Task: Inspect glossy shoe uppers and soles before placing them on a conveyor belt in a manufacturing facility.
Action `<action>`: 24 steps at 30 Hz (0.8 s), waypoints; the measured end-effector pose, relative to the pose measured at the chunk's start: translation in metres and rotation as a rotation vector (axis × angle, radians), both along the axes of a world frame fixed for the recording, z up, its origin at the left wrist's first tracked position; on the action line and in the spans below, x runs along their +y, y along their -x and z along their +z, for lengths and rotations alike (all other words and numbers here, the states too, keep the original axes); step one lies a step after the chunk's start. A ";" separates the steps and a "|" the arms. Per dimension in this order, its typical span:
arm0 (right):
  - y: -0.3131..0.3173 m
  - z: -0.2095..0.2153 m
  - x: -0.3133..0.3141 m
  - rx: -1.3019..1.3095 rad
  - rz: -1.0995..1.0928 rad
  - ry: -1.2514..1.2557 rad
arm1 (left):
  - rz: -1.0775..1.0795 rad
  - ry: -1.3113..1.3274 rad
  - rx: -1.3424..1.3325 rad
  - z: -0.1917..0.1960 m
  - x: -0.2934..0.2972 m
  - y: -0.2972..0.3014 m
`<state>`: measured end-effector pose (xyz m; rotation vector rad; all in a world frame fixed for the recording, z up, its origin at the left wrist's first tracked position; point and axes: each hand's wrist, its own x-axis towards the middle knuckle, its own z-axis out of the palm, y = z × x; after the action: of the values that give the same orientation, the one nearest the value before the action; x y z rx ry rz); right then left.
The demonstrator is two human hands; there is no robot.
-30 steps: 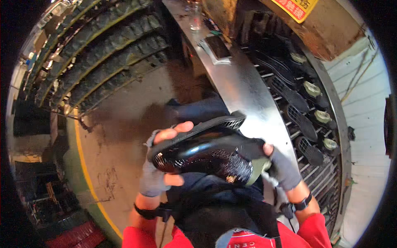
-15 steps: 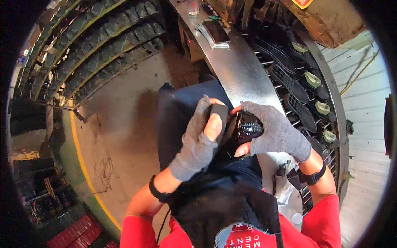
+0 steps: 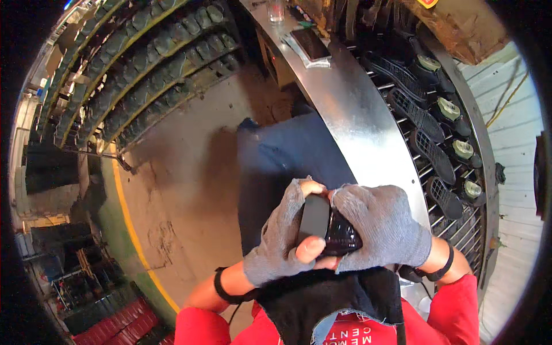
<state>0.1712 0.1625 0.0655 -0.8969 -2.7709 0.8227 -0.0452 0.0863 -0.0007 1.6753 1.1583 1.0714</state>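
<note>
Low in the middle, over my lap, my left hand (image 3: 282, 236) grips a dark grey shoe sole (image 3: 314, 221), its thumb across the near end. My right hand (image 3: 385, 227) is wrapped round a glossy black shoe (image 3: 343, 236). Sole and shoe touch side by side, with the sole's flat outer face turned left. Fingers of both hands meet at the far end. Grey fingerless gloves cover both hands, and most of the shoe is hidden under the right one.
A metal bench (image 3: 368, 121) curves along my right, with a phone (image 3: 310, 43) and a glass (image 3: 276, 11) on it. Beyond lies a roller rack with several black soles (image 3: 415, 114) and shoes on pale lasts (image 3: 448, 108). Shoe shelves (image 3: 167, 49) stand far left. A dark apron (image 3: 282, 167) covers my lap.
Both hands have come nearer to my body and closer together. A gap showed between sole and shoe before; now they touch. The whole view has shifted slightly.
</note>
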 end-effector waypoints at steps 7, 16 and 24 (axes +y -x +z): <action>-0.014 -0.020 -0.026 0.479 -0.102 0.118 | 0.023 0.337 -0.404 0.019 -0.003 -0.002; -0.019 -0.029 -0.038 0.557 -0.094 0.089 | 0.164 0.377 -0.531 0.014 0.007 -0.033; -0.021 -0.029 -0.036 0.587 0.031 0.103 | 0.162 0.428 -0.664 0.009 -0.010 -0.038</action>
<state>0.1927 0.1266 0.0367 -0.5136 -2.2502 1.0411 -0.0073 0.0760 0.0087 0.8084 0.9896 1.2424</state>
